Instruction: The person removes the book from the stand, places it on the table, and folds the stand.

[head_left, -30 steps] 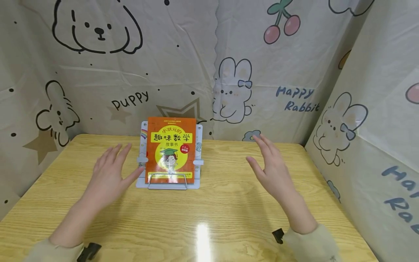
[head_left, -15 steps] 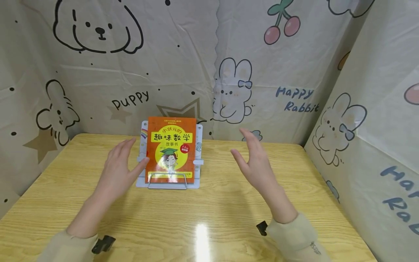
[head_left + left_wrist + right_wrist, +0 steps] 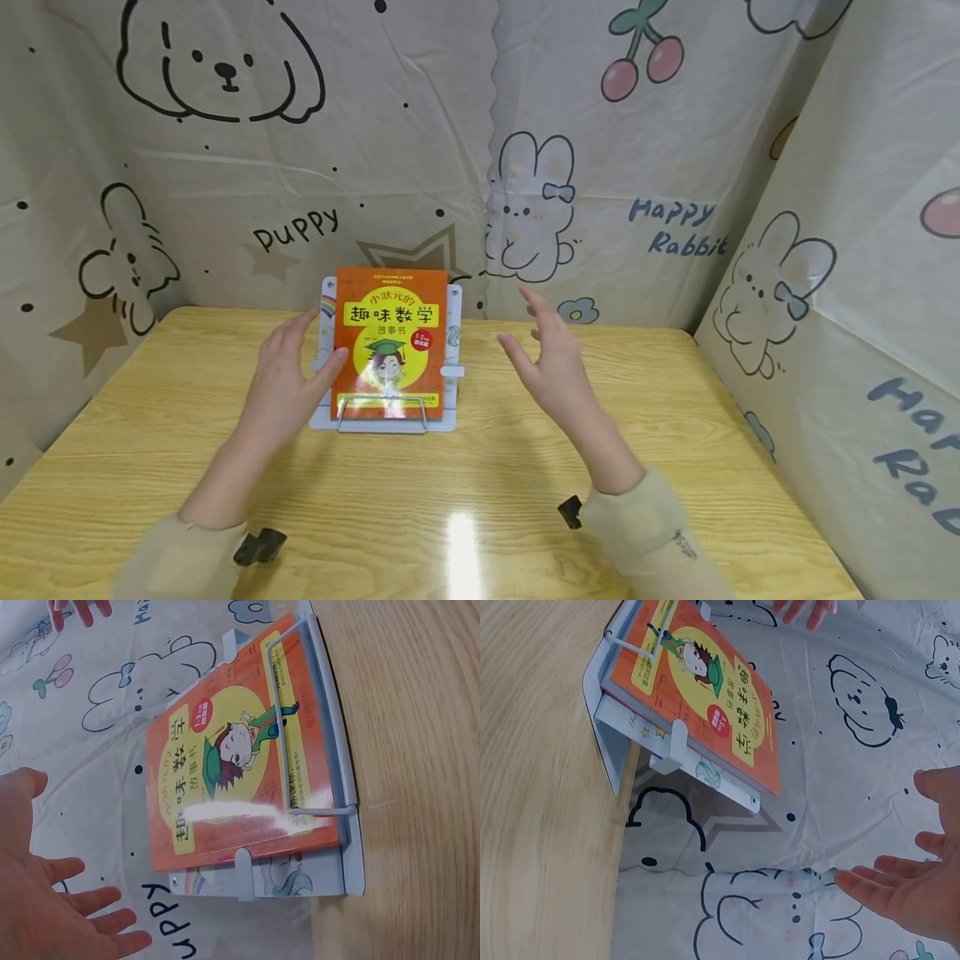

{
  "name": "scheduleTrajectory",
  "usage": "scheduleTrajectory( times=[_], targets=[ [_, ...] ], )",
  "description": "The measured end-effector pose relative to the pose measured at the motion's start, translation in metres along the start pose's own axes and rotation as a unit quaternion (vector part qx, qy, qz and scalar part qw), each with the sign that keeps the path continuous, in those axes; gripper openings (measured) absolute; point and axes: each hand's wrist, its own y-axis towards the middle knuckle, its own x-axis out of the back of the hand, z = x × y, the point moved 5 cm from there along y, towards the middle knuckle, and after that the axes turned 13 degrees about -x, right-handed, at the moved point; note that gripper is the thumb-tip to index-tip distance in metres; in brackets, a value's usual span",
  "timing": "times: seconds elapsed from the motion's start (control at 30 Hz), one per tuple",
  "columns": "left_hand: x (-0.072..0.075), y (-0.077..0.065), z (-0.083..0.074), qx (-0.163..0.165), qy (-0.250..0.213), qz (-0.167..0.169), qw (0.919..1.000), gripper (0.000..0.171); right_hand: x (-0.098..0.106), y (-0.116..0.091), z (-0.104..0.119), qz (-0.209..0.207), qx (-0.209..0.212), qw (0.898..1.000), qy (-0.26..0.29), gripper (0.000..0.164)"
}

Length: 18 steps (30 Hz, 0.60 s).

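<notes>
An orange book (image 3: pixel 390 350) with a yellow circle and a cartoon child in a green cap leans on a pale book stand (image 3: pixel 453 408). A wire holder (image 3: pixel 382 414) crosses the book's lower front, and small side clips hold its edges. My left hand (image 3: pixel 285 383), fingers spread and holding nothing, hovers in front of the stand's left side; the left wrist view shows it apart from the book (image 3: pixel 240 750). To the right of the stand, my right hand (image 3: pixel 551 367) is raised with relaxed fingers and nothing in it. The right wrist view also shows a gap between it and the book (image 3: pixel 705 697).
The stand rests toward the back of a light wooden table (image 3: pixel 375 517). Behind and beside the table hangs a pale printed cloth (image 3: pixel 420 167) with puppies, rabbits and cherries. Each sleeve cuff bears a black clip (image 3: pixel 260 547).
Both hands have moved inward toward the book stand, the right hand sliding left and the left hand sliding right. The book and stand stay in place.
</notes>
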Motion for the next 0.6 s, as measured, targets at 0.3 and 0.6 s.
scheduleTrajectory(
  times=[0.3, 0.6],
  targets=[
    [-0.007, 0.003, 0.008, 0.024, -0.023, -0.010, 0.9994, 0.072, -0.019, 0.006, 0.004, 0.005, 0.000, 0.998, 0.064, 0.063],
    [-0.016, 0.008, 0.016, 0.047, -0.057, -0.023, 0.9970, 0.074, -0.042, 0.014, 0.000, -0.001, -0.006, 0.996, 0.084, 0.063]
  ],
)
